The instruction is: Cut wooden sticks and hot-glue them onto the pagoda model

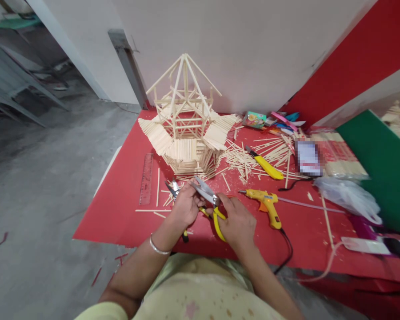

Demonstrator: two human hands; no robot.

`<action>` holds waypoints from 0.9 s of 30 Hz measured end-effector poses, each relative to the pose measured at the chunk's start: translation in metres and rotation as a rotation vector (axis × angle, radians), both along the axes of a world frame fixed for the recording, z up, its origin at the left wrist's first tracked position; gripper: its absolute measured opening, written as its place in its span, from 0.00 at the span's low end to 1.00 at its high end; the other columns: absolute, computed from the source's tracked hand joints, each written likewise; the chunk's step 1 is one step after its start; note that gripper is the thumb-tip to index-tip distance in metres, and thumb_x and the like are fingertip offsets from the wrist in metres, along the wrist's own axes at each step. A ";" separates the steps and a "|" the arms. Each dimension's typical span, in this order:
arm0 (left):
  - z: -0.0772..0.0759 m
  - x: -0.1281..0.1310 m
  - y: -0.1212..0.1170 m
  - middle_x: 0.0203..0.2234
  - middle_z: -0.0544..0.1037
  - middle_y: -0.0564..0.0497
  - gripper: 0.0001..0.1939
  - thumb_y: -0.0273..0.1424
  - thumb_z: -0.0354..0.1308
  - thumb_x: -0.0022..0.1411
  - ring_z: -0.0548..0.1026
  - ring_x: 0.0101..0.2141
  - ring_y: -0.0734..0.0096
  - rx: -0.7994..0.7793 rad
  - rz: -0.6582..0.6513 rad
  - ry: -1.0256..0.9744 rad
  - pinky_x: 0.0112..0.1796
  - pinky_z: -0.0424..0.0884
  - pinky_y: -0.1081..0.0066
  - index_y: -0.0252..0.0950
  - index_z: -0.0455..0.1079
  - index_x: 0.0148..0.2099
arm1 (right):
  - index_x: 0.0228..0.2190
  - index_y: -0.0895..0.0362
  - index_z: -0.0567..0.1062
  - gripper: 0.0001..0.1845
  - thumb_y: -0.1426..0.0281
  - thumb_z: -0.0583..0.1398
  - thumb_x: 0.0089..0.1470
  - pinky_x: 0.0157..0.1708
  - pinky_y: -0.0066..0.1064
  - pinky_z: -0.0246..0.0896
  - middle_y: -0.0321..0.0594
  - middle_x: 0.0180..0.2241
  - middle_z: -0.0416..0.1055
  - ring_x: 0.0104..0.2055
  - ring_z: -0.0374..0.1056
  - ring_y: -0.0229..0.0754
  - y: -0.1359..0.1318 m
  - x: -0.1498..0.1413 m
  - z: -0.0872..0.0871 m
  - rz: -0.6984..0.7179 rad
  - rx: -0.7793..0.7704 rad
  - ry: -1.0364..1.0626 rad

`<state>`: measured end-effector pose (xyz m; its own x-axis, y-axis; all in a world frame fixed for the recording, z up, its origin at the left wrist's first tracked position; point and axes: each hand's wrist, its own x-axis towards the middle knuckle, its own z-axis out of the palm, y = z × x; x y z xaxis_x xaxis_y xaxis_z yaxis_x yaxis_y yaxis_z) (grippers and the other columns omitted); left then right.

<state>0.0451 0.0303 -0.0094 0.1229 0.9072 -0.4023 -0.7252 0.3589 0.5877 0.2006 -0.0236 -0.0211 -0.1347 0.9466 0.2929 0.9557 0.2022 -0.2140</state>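
Yellow-handled shears (215,200) hide partly in the right hand (239,222).

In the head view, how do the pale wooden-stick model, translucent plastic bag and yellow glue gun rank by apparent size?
1. Pale wooden-stick model
2. Translucent plastic bag
3. Yellow glue gun

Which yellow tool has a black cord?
The glue gun, right of the right hand: a black cord leaves its handle, whereas the yellow knife and yellow-handled shears show none.

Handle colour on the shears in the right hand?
The handles are yellow, best seen in the head view.
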 end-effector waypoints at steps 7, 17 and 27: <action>0.002 0.001 -0.002 0.18 0.66 0.59 0.13 0.29 0.64 0.53 0.65 0.17 0.80 -0.004 0.021 0.011 0.17 0.56 0.81 0.37 0.59 0.32 | 0.53 0.51 0.72 0.22 0.57 0.58 0.60 0.31 0.32 0.49 0.39 0.35 0.72 0.36 0.66 0.42 -0.001 -0.001 0.003 -0.009 0.000 -0.039; 0.003 0.002 -0.003 0.18 0.67 0.58 0.13 0.32 0.63 0.54 0.65 0.17 0.79 -0.039 0.024 -0.015 0.16 0.55 0.80 0.37 0.60 0.33 | 0.54 0.51 0.71 0.22 0.58 0.59 0.60 0.33 0.31 0.51 0.39 0.38 0.73 0.37 0.67 0.42 -0.002 -0.002 -0.001 -0.006 -0.031 0.012; 0.008 0.002 -0.005 0.18 0.68 0.57 0.10 0.28 0.61 0.52 0.65 0.16 0.78 -0.030 0.010 -0.041 0.16 0.54 0.80 0.37 0.60 0.32 | 0.53 0.51 0.71 0.22 0.60 0.59 0.59 0.35 0.31 0.54 0.39 0.40 0.74 0.41 0.68 0.42 -0.002 -0.005 0.005 -0.015 -0.040 0.090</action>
<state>0.0476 0.0256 -0.0011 0.1312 0.8961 -0.4239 -0.7520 0.3686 0.5465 0.1953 -0.0254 -0.0163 -0.0952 0.9594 0.2656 0.9349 0.1778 -0.3071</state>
